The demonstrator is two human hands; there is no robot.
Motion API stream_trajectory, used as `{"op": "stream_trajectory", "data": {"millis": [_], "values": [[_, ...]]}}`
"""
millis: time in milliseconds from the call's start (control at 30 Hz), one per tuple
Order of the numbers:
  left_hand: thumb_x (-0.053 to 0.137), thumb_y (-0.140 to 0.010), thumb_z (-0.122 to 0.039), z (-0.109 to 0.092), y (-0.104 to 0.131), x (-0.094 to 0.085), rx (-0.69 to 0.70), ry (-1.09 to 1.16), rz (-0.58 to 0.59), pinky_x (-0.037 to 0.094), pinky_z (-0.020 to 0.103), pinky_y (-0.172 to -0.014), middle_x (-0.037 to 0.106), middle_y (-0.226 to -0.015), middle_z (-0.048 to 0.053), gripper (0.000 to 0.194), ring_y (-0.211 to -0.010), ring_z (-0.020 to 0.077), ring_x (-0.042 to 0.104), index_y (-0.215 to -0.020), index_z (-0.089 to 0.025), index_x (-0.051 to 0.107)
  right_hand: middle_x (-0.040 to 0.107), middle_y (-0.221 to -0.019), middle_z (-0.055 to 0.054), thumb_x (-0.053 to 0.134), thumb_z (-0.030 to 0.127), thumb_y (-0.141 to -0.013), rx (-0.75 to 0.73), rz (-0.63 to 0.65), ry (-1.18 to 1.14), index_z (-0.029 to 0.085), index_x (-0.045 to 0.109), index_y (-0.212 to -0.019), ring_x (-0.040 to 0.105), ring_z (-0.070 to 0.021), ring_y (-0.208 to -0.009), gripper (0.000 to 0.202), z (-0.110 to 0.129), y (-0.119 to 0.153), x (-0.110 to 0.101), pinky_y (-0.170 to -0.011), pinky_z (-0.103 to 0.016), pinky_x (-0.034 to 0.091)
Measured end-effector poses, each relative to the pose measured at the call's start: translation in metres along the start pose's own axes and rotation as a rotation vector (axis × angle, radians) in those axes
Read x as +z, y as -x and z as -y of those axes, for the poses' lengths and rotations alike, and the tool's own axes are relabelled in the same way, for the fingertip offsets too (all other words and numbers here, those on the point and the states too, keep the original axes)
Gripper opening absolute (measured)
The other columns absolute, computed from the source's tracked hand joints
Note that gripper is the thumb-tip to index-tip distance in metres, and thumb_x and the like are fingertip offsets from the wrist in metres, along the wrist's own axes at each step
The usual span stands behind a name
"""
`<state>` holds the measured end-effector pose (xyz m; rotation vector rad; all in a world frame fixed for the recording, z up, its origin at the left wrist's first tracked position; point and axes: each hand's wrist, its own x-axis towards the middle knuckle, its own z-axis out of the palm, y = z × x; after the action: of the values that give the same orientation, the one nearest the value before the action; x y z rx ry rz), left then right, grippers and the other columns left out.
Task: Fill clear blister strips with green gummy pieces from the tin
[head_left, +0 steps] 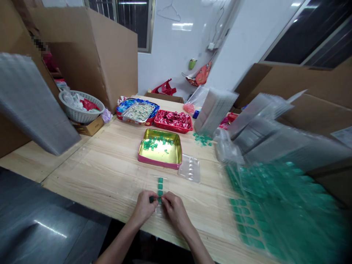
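A clear plastic blister tray point(158, 212) lies on the table in front of me, with a column of small green translucent square pieces point(160, 186) in its pockets. My left hand point(146, 205) is closed at the tray's left side, and a dark green piece point(151, 199) shows between its fingers. From the right, my right hand point(173, 206) pinches at the lowest green piece, its fingertips meeting the left hand's there. What exactly the right fingertips grip is hidden. Beyond the hands stands a gold-lined tin point(172, 156) with loose green pieces point(150, 143) inside.
Right of the tin lies another clear tray point(189, 168). Filled green trays point(288, 209) are stacked at the right, near clear empty trays point(217, 110). Behind are a red basket of red packets point(174, 120), a metal tray of small pieces point(139, 112) and loose green pieces point(202, 139).
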<state>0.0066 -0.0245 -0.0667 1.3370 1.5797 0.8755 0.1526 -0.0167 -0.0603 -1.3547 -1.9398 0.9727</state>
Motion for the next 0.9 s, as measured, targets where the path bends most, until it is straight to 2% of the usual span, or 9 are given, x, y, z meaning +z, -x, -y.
{"op": "stream_trajectory", "data": {"millis": [100,267,433,600,733,900], "values": [[0.056,-0.06,-0.014,-0.003,0.0,-0.001,0.011,-0.046,0.012,0.045,0.03,-0.068,0.068,-0.07,0.006,0.018,-0.069,0.0203,0.06,-0.071,-0.014,0.07,0.06,-0.071,-0.003,0.044,0.014,-0.082,-0.033,0.036,-0.009,0.017,0.065,-0.074,0.054,-0.0152,-0.068,0.023,-0.002,0.0,-0.002,-0.063,-0.025,0.039],[0.056,-0.059,-0.013,-0.008,0.0,-0.001,0.035,-0.149,0.037,0.042,0.03,-0.067,0.067,-0.066,0.005,0.017,-0.067,0.0197,0.058,-0.069,-0.015,0.07,0.055,-0.073,-0.001,0.047,0.003,-0.07,-0.097,0.084,0.038,0.018,0.064,-0.086,0.052,-0.0148,-0.066,0.028,-0.004,0.004,-0.005,-0.061,-0.024,0.04],[0.054,-0.063,-0.015,-0.009,0.0,0.0,0.027,-0.183,0.02,0.042,0.031,-0.068,0.067,-0.068,0.007,0.017,-0.07,0.0214,0.059,-0.069,-0.014,0.07,0.056,-0.084,-0.005,0.042,0.003,-0.078,-0.155,0.061,0.086,0.02,0.062,-0.095,0.054,-0.017,-0.078,0.032,-0.002,0.008,-0.002,-0.069,-0.026,0.043],[0.053,-0.064,-0.017,-0.004,0.0,-0.001,0.029,-0.128,0.032,0.044,0.03,-0.069,0.068,-0.07,0.006,0.019,-0.068,0.0192,0.059,-0.072,-0.014,0.07,0.055,-0.086,-0.005,0.036,0.008,-0.086,-0.216,0.083,0.089,0.021,0.06,-0.104,0.054,-0.0164,-0.078,0.032,-0.003,0.012,-0.003,-0.07,-0.025,0.043],[0.055,-0.062,-0.016,0.0,-0.002,-0.001,0.039,-0.117,0.017,0.044,0.03,-0.073,0.07,-0.071,0.006,0.018,-0.072,0.0201,0.061,-0.071,-0.016,0.071,0.054,-0.084,-0.005,0.034,0.01,-0.089,-0.223,0.089,0.067,0.021,0.061,-0.102,0.054,-0.0156,-0.076,0.031,-0.005,0.013,-0.004,-0.068,-0.025,0.043],[0.056,-0.062,-0.017,0.002,-0.003,0.001,0.025,-0.033,0.014,0.044,0.027,-0.061,0.065,-0.06,0.003,0.016,-0.058,0.0169,0.057,-0.068,-0.016,0.07,0.056,-0.08,-0.004,0.038,0.012,-0.089,-0.169,0.063,0.016,0.02,0.064,-0.094,0.054,-0.0154,-0.074,0.027,-0.005,0.009,-0.003,-0.067,-0.025,0.042]]}}
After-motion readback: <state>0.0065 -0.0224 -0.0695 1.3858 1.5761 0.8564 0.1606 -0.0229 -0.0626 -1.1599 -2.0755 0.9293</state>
